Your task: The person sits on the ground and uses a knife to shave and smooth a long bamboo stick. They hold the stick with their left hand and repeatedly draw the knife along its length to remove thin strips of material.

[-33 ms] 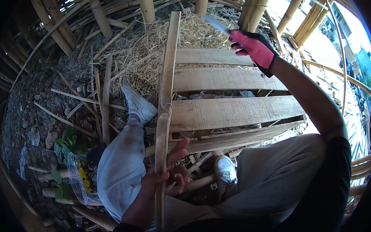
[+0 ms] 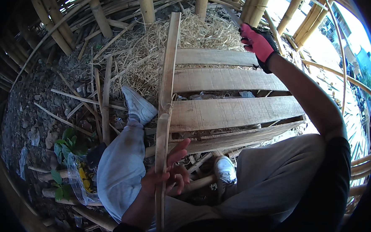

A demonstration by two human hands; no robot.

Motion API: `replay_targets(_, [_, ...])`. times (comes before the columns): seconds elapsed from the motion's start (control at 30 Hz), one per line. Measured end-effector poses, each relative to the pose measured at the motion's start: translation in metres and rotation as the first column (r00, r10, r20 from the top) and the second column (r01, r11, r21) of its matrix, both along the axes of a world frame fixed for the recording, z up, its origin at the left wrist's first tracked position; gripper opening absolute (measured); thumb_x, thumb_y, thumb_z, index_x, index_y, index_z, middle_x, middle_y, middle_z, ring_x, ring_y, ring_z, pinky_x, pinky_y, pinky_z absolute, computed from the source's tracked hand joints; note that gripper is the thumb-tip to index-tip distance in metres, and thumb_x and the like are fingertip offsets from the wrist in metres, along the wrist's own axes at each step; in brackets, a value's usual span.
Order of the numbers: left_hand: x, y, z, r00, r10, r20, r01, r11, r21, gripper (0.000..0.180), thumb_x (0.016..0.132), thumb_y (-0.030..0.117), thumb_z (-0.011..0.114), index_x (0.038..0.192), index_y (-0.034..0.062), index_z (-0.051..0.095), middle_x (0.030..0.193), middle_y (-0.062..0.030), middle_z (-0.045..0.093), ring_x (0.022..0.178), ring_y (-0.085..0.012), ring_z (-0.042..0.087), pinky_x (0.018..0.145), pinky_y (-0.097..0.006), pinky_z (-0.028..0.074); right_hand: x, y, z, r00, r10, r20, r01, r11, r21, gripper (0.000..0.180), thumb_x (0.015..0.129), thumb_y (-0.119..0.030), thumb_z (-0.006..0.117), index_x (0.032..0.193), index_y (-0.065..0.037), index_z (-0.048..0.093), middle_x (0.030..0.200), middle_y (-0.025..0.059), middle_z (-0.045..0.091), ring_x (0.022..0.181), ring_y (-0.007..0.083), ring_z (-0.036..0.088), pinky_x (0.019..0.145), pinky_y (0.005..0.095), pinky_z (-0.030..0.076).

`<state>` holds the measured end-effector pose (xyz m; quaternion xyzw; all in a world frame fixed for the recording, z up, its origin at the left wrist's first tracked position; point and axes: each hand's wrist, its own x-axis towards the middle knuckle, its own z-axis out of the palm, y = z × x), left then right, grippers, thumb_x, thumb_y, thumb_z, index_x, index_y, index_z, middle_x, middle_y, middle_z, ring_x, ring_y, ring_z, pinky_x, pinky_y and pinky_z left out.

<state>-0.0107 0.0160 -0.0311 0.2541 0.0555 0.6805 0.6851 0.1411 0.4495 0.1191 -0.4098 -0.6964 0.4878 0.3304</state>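
A long split bamboo strip [image 2: 168, 69] stands lengthwise in front of me, its lower end near my lap and its far end over straw shavings. My bare left hand [image 2: 149, 183] grips its near part, thumb across the strip and the other fingers curled loosely beside it. Up at the right, my right hand [image 2: 258, 45] wears a pink and black glove and is closed round a knife [image 2: 232, 15]. The handle is hidden in the glove, and the thin pale blade points up and left, blurred. It is apart from the strip.
A low slatted wooden platform [image 2: 236, 112] lies between my legs and the shavings [image 2: 206, 35]. Bamboo posts [image 2: 146, 4] stand behind. Cut sticks [image 2: 106, 99], a leafy plant [image 2: 68, 141] and a clear plastic bag [image 2: 78, 177] with something yellow lie at left.
My right hand with the knife has shifted slightly right and up, away from the strip. My left hand and the bamboo strip stay put.
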Motion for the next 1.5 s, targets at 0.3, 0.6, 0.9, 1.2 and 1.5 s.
replay_targets(0.3, [-0.007, -0.011, -0.015, 0.996, -0.022, 0.085, 0.029, 0.996, -0.082, 0.05, 0.105, 0.015, 0.052, 0.15, 0.0024, 0.037, 0.137, -0.0182, 0.049, 0.063, -0.0173, 0.062, 0.042, -0.026, 0.045, 0.006, -0.054, 0.0, 0.976, 0.125, 0.177, -0.119, 0.992, -0.041, 0.047, 0.099, -0.047, 0.066, 0.132, -0.015, 0.067, 0.105, -0.0026, 0.062, 0.08, 0.009, 0.06, 0.066, 0.0259, 0.048])
replay_targets(0.6, [-0.005, -0.009, -0.009, 0.995, -0.005, 0.096, 0.022, 0.984, -0.177, 0.043, 0.106, 0.029, 0.054, 0.137, -0.0002, 0.045, 0.081, -0.0048, 0.054, 0.041, -0.0057, 0.04, 0.038, -0.023, 0.033, -0.01, -0.117, 0.009, 0.884, 0.312, 0.347, -0.337, 0.941, 0.011, 0.05, 0.097, -0.04, 0.07, 0.134, -0.008, 0.063, 0.09, 0.0027, 0.067, 0.07, 0.008, 0.06, 0.062, 0.0262, 0.051])
replay_targets(0.9, [0.005, -0.009, 0.004, 0.974, 0.006, -0.228, -0.118, 0.87, -0.479, 0.043, 0.104, 0.038, 0.058, 0.129, 0.0047, 0.05, 0.067, 0.0011, 0.045, 0.044, -0.0054, 0.04, 0.048, -0.022, 0.035, -0.022, -0.177, -0.018, 0.679, 0.373, 0.632, -0.666, 0.676, 0.316, 0.043, 0.096, -0.044, 0.067, 0.124, -0.011, 0.067, 0.119, 0.0141, 0.068, 0.105, 0.0312, 0.07, 0.092, 0.0393, 0.055])
replay_targets(1.2, [0.011, -0.008, 0.001, 0.97, -0.169, -0.176, 0.082, 0.905, -0.418, 0.051, 0.104, 0.048, 0.054, 0.133, 0.0064, 0.046, 0.077, -0.0028, 0.051, 0.046, -0.0053, 0.039, 0.048, -0.02, 0.034, -0.027, -0.169, -0.041, 0.483, 0.571, 0.664, -0.86, 0.168, 0.482, 0.037, 0.091, -0.033, 0.076, 0.119, -0.012, 0.068, 0.132, 0.0106, 0.063, 0.097, 0.0285, 0.072, 0.086, 0.0405, 0.059])
replay_targets(1.5, [0.011, -0.007, -0.006, 0.959, -0.221, -0.176, 0.145, 0.92, -0.365, 0.065, 0.101, 0.062, 0.05, 0.131, 0.0049, 0.047, 0.084, -0.0064, 0.056, 0.054, -0.0106, 0.054, 0.049, -0.026, 0.047, -0.039, -0.159, -0.015, 0.507, 0.591, 0.628, -0.809, 0.075, 0.583, 0.029, 0.086, -0.027, 0.079, 0.104, -0.006, 0.07, 0.106, 0.0136, 0.067, 0.094, 0.0333, 0.068, 0.08, 0.043, 0.056])
